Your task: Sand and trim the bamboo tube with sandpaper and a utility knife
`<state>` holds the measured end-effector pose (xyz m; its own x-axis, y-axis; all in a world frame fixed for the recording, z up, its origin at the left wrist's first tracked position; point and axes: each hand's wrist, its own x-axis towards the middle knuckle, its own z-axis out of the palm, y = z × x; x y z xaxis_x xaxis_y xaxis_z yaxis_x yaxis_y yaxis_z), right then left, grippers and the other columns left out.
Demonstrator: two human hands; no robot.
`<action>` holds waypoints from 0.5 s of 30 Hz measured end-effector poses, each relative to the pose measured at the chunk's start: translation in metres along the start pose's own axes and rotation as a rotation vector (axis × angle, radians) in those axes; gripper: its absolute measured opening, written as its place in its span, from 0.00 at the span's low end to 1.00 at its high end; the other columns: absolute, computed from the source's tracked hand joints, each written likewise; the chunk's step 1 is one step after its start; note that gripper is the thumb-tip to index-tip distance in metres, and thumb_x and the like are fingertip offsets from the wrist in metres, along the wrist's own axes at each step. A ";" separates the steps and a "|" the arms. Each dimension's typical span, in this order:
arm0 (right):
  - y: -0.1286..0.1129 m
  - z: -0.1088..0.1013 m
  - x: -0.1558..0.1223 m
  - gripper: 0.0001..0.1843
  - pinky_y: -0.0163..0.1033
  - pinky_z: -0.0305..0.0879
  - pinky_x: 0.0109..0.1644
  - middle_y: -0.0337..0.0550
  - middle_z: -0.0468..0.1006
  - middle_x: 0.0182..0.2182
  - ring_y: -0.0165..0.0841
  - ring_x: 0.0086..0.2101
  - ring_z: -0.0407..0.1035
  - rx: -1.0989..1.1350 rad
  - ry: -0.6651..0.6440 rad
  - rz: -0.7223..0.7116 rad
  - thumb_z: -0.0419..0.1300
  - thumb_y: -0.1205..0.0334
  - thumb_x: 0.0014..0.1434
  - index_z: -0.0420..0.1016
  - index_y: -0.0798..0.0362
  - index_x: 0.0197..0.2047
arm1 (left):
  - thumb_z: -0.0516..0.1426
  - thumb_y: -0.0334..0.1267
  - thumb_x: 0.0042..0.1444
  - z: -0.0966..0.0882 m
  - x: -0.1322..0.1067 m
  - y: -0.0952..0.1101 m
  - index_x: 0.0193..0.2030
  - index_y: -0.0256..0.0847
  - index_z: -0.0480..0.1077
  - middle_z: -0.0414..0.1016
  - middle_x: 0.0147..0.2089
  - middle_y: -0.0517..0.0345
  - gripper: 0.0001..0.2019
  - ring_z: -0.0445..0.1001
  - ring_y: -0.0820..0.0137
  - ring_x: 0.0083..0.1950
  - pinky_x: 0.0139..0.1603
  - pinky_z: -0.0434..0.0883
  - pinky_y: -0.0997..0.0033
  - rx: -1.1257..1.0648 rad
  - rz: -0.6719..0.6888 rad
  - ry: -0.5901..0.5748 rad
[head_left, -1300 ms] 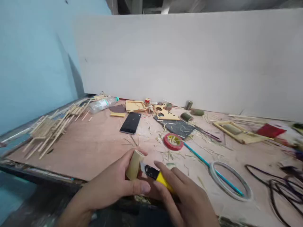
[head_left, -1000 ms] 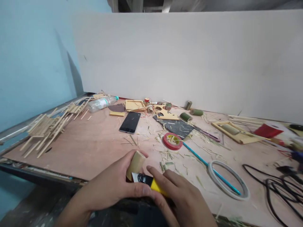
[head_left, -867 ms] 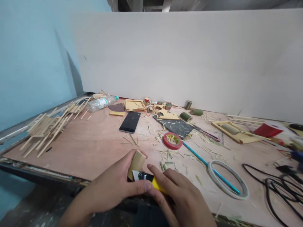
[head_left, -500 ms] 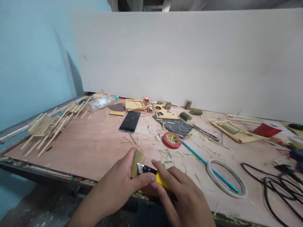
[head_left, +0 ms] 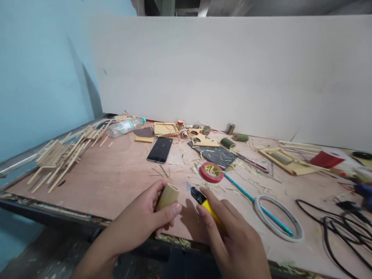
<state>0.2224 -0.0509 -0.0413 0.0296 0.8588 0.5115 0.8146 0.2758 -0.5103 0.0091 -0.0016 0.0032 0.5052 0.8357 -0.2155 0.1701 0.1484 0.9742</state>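
Observation:
At the table's front edge, my left hand (head_left: 151, 211) is wrapped round a short pale bamboo tube (head_left: 169, 195), its hollow end facing up and away. My right hand (head_left: 231, 228) grips a yellow and black utility knife (head_left: 210, 209) with its blade out, pointing up and left. Blade and tube are apart, with a gap of bare tabletop between them. Beyond the knife lies a roll of red tape (head_left: 211, 172) with shavings inside its ring. My palm and fingers hide the lower part of the tube.
A phone (head_left: 159, 149), a dark sanding sheet (head_left: 216, 155), scissors (head_left: 255, 164) and green bamboo pieces (head_left: 227, 143) lie further back. Stick models (head_left: 56, 159) and a plastic bottle (head_left: 124, 127) are left. At right are a white tape ring (head_left: 300, 234), a blue rod (head_left: 240, 189) and black cable (head_left: 327, 236).
The knife has moved right, away from the tube it was against, with its blade now raised. My left hand has turned the tube so its open end shows.

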 end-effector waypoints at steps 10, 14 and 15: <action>0.002 -0.008 0.001 0.23 0.32 0.73 0.33 0.42 0.80 0.36 0.33 0.32 0.78 0.034 -0.164 -0.202 0.52 0.59 0.73 0.69 0.47 0.68 | 0.61 0.50 0.66 -0.001 -0.002 0.003 0.58 0.46 0.65 0.66 0.38 0.65 0.20 0.65 0.72 0.37 0.37 0.65 0.74 -0.036 0.007 -0.072; -0.001 -0.011 0.004 0.22 0.34 0.74 0.32 0.42 0.80 0.34 0.35 0.32 0.78 0.015 -0.199 -0.270 0.52 0.57 0.73 0.70 0.47 0.67 | 0.68 0.50 0.57 0.002 -0.003 0.005 0.56 0.43 0.67 0.71 0.44 0.61 0.25 0.69 0.66 0.44 0.44 0.67 0.70 -0.071 0.013 -0.111; -0.001 -0.011 0.004 0.22 0.34 0.74 0.32 0.42 0.80 0.34 0.35 0.32 0.78 0.014 -0.205 -0.279 0.52 0.56 0.73 0.71 0.47 0.66 | 0.69 0.51 0.56 0.004 -0.003 0.005 0.53 0.42 0.68 0.71 0.42 0.61 0.25 0.68 0.67 0.43 0.43 0.67 0.70 -0.028 0.006 -0.083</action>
<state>0.2277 -0.0522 -0.0310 -0.3111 0.8180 0.4839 0.7668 0.5168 -0.3806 0.0115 -0.0054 0.0085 0.5751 0.7897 -0.2138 0.1440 0.1595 0.9766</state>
